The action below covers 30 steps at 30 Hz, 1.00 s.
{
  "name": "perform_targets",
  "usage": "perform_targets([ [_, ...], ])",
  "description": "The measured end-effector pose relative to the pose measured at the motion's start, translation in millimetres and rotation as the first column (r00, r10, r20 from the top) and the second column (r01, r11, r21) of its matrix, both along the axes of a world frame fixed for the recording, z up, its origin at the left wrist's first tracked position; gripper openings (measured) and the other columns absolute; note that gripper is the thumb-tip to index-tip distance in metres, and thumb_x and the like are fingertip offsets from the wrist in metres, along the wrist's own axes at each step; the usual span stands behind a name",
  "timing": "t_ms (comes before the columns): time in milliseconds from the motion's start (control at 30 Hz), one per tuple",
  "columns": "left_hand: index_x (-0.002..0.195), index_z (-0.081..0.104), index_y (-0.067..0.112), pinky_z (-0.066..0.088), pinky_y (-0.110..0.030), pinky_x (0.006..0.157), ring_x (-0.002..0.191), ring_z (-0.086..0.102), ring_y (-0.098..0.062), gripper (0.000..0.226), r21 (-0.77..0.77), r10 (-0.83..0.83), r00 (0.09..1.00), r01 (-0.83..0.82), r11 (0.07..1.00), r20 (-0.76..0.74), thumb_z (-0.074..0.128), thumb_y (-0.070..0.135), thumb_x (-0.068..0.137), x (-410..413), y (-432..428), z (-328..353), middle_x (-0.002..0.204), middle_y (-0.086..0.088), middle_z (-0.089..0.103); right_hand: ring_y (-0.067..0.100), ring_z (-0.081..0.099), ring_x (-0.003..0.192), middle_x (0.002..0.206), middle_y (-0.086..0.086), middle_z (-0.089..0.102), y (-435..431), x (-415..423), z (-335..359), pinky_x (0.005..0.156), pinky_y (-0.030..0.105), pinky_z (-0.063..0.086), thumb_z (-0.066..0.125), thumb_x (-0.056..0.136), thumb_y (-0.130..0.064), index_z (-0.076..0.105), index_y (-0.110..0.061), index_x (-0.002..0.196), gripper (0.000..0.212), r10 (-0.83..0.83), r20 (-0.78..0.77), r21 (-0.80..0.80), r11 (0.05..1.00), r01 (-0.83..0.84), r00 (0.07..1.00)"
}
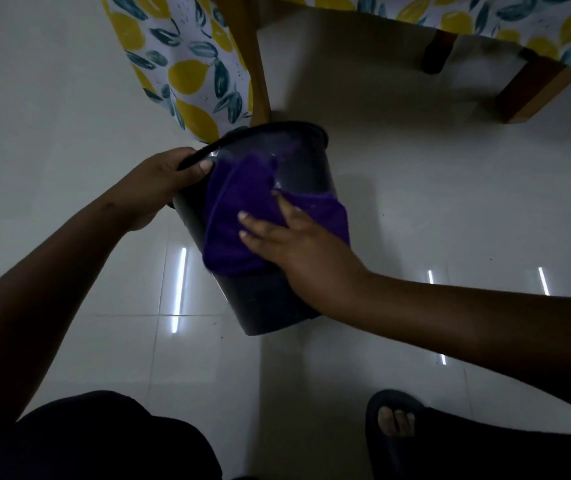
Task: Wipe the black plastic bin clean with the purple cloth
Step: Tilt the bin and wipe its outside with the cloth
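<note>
The black plastic bin (270, 303) is tilted above the white tiled floor, its mouth pointing away from me toward the table. My left hand (159, 181) grips the bin's rim on the left side, thumb over the edge. The purple cloth (235, 216) lies draped over the bin's outer wall. My right hand (298, 244) presses flat on the cloth with straight, spread fingers, holding it against the side of the bin.
A table with a lemon-print cloth (187, 74) and wooden legs (256, 64) stands just beyond the bin. More wooden legs (533, 91) are at the upper right. My sandalled foot (395, 420) is at the bottom right on the glossy floor.
</note>
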<state>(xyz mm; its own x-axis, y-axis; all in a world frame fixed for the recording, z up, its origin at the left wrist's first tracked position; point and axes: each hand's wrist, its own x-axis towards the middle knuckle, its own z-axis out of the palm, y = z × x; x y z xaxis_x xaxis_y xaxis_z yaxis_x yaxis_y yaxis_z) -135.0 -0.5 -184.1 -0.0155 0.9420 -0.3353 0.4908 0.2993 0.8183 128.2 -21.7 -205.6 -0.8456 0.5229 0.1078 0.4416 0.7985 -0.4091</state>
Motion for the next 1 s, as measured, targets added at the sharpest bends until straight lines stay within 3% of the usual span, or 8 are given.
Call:
perform_targets([
  [233,0.082,0.066,0.03,0.037,-0.033,0.063,0.064,0.051,-0.008,0.043,-0.001,0.068,0.997,-0.068,0.998,0.03,0.053,0.071,0.08,-20.0,-8.0,-14.5,0.077,0.003,0.062,0.043,0.042,0.129,0.129,0.006,0.06,10.1,-8.8,-5.9,0.102,0.053,0.038,0.033,0.081,-0.013,0.066,-0.014,0.111,0.045,0.321,0.04,0.114,0.94,-0.323,0.946],
  [300,0.079,0.066,0.032,0.037,-0.033,0.063,0.063,0.051,-0.009,0.046,-0.009,0.068,0.997,-0.067,0.998,0.042,0.054,0.076,0.076,-20.4,-7.5,-15.1,0.074,0.007,0.063,0.043,0.043,0.128,0.129,0.007,0.06,18.9,-6.4,-8.0,0.101,0.052,0.042,0.048,0.08,-0.004,0.065,-0.012,0.112,0.038,0.358,0.005,0.127,0.926,-0.356,0.934],
  [467,0.08,0.063,0.03,0.036,-0.035,0.063,0.07,0.048,-0.021,0.047,0.012,0.07,0.996,-0.071,0.997,0.049,0.054,0.076,0.077,-17.4,-3.5,-17.1,0.079,-0.005,0.059,0.028,0.023,0.14,0.143,-0.006,0.046,51.5,6.6,-6.8,0.113,0.036,0.024,0.042,0.084,-0.001,0.056,-0.024,0.127,0.051,0.075,-0.1,-0.096,0.992,-0.085,0.992],
  [567,0.091,0.066,0.027,0.039,-0.044,0.071,0.08,0.053,-0.028,0.052,0.004,0.08,0.996,-0.08,0.997,0.042,0.054,0.076,0.078,-19.3,-3.9,-20.1,0.093,-0.022,0.063,0.026,0.033,0.138,0.144,-0.008,0.044,75.1,11.4,-8.9,0.117,0.032,0.022,0.044,0.085,0.002,0.055,-0.027,0.128,0.053,-0.083,-0.195,-0.194,0.98,0.044,0.977],
  [633,0.092,0.066,0.025,0.04,-0.044,0.072,0.081,0.053,-0.029,0.05,0.016,0.108,0.993,-0.109,0.994,0.056,0.055,0.072,0.08,-17.8,-5.5,-21.4,0.093,-0.022,0.062,0.015,0.037,0.135,0.144,-0.005,0.044,83.7,17.1,-11.7,0.114,0.017,0.019,0.045,0.089,0.002,0.056,-0.024,0.128,0.048,-0.214,-0.242,-0.312,0.941,0.133,0.946],
  [767,0.085,0.067,0.026,0.038,-0.034,0.064,0.072,0.049,-0.024,0.034,0.045,0.182,0.979,-0.187,0.981,0.09,0.052,0.057,0.087,-12.0,-9.0,-24.0,0.084,-0.014,0.06,0.006,0.032,0.136,0.149,-0.002,0.037,84.5,41.1,-22.7,0.109,0.006,0.014,0.047,0.09,0.005,0.048,-0.022,0.134,0.052,-0.412,-0.204,-0.519,0.814,0.259,0.888],
  [900,0.081,0.066,0.025,0.037,-0.033,0.061,0.068,0.048,-0.024,0.032,0.055,0.221,0.971,-0.227,0.972,0.094,0.052,0.053,0.088,-9.6,-10.4,-26.8,0.08,-0.014,0.058,0.015,0.038,0.135,0.145,0.002,0.042,51.2,48.6,-26.5,0.112,0.015,0.021,0.045,0.091,-0.001,0.048,-0.02,0.134,0.047,-0.42,-0.2,-0.426,0.851,0.307,0.885],
  [1000,0.079,0.067,0.027,0.037,-0.032,0.059,0.062,0.048,-0.02,0.03,0.061,0.222,0.969,-0.229,0.971,0.106,0.051,0.049,0.09,-12.0,-10.7,-27.9,0.077,-0.009,0.058,0.028,0.036,0.135,0.143,-0.002,0.044,15.0,44.9,-20.5,0.113,0.035,0.026,0.04,0.089,-0.007,0.05,-0.024,0.132,0.047,-0.178,-0.174,-0.202,0.969,0.142,0.968],
])
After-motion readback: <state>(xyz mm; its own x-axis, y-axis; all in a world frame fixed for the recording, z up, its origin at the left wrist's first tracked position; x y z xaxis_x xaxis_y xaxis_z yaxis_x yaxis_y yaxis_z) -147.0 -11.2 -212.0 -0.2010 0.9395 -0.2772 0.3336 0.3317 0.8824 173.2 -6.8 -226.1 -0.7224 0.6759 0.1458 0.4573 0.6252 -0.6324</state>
